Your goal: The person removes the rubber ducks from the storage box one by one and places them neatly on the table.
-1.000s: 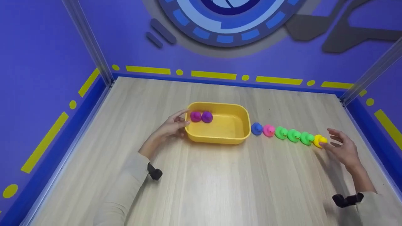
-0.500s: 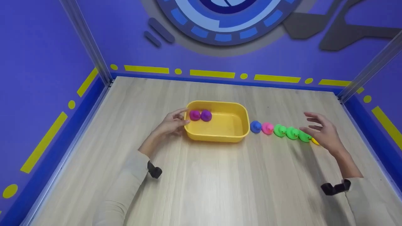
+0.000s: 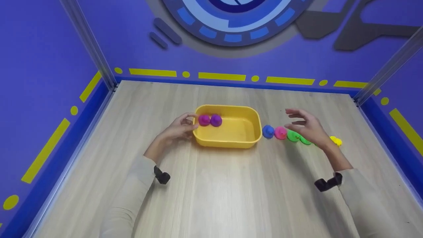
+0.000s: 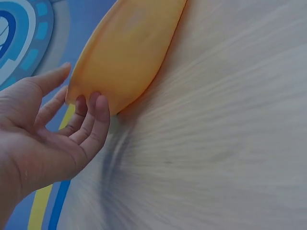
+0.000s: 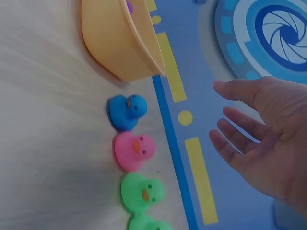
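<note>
In the head view my left hand (image 3: 178, 128) rests against the left end of a yellow plastic bin (image 3: 228, 144). Its fingertips touch the end wall in the left wrist view, with the thumb near the rim. Two purple toy ducks, one magenta-purple (image 3: 204, 120) and one darker (image 3: 216, 120), sit inside the bin at the left. My right hand (image 3: 307, 125) hovers, holding nothing, above a row of rubber ducks. The row has a blue duck (image 5: 127, 111), a pink duck (image 5: 135, 150), green ducks (image 5: 142, 192) and a yellow duck (image 3: 336, 140). My right hand partly hides the green ones.
The wooden tabletop (image 3: 228, 195) extends in front of the bin. Blue-purple panels with yellow markings (image 3: 222, 76) enclose the back and sides. The blue duck sits close to the bin's right end.
My right hand has left the yellow duck and moved left and away over the row, nothing in it. My left hand stays at the bin. The view has shifted slightly.
</note>
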A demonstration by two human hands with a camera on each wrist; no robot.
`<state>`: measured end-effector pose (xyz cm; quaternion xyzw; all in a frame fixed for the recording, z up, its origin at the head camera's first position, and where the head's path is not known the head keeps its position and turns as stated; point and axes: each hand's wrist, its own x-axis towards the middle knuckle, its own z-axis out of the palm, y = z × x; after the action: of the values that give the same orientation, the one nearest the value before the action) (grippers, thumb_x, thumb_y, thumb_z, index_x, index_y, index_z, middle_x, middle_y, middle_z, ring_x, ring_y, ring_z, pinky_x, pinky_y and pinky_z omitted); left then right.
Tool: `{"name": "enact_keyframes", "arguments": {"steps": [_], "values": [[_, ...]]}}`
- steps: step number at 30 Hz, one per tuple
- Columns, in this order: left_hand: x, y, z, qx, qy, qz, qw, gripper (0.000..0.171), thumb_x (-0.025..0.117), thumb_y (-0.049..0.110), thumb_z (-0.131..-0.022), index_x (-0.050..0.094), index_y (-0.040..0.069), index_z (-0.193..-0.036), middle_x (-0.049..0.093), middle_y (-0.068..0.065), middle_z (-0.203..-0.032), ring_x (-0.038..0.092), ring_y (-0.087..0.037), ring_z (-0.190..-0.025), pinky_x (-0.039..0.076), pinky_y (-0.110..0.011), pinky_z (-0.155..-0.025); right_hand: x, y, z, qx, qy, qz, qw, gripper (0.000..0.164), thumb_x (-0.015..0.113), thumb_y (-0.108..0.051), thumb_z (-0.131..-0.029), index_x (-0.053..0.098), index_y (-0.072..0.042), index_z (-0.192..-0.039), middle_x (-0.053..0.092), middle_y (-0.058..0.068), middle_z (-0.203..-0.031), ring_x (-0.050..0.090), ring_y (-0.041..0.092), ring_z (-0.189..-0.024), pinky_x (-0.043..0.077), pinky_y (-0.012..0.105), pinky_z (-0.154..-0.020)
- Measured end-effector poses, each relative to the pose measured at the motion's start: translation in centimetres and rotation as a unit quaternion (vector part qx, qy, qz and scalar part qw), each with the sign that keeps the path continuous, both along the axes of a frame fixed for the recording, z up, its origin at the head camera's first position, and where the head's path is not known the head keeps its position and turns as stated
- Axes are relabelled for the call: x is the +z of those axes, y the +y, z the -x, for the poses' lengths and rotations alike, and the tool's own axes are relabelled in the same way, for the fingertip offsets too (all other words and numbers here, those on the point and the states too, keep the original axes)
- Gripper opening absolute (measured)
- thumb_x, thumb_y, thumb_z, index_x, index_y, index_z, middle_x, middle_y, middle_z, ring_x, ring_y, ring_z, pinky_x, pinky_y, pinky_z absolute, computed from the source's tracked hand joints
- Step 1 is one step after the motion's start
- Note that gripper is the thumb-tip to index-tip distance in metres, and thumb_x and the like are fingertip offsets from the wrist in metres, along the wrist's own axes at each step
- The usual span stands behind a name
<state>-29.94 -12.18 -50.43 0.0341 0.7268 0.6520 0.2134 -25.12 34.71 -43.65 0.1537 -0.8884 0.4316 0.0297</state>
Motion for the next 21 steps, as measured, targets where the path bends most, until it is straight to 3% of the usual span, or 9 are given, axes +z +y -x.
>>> {"name": "enact_keyframes", "arguments": {"steps": [9,16,21], "values": [[-0.5,0.0,0.1,-0.013,0.003,-0.013,0.9998,0.053,0.068,0.016,-0.099,0.046,0.010,-0.147,0.053,-0.008,-0.111,0.059,-0.022,-0.083,0.057,-0.029,-0.069,0.4,-3.7,1.9,0.030,-0.037,0.008,0.999,0.052,0.071,-0.009,-0.096,0.052,-0.003,-0.144,0.058,0.019,-0.142,0.057,0.028,-0.127,0.049,0.004,-0.093],[-0.4,0.3,0.2,0.014,0.015,-0.014,0.9997,0.051,0.073,0.017,-0.096,0.050,0.007,-0.140,0.052,-0.006,-0.105,0.055,-0.020,-0.077,0.052,-0.026,-0.063,0.2,-6.5,3.6,0.056,-0.038,0.009,0.998,0.050,0.070,-0.004,-0.095,0.055,0.000,-0.142,0.062,0.020,-0.137,0.060,0.034,-0.126,0.054,0.016,-0.098],[-0.4,0.4,0.2,0.020,0.029,-0.001,0.9994,0.049,0.074,0.014,-0.095,0.051,0.006,-0.137,0.051,-0.006,-0.107,0.060,-0.019,-0.086,0.059,-0.031,-0.074,-0.2,-7.8,4.6,0.070,-0.041,0.007,0.997,0.048,0.070,-0.004,-0.096,0.055,0.001,-0.141,0.062,0.023,-0.135,0.059,0.040,-0.126,0.057,0.029,-0.101]]}}
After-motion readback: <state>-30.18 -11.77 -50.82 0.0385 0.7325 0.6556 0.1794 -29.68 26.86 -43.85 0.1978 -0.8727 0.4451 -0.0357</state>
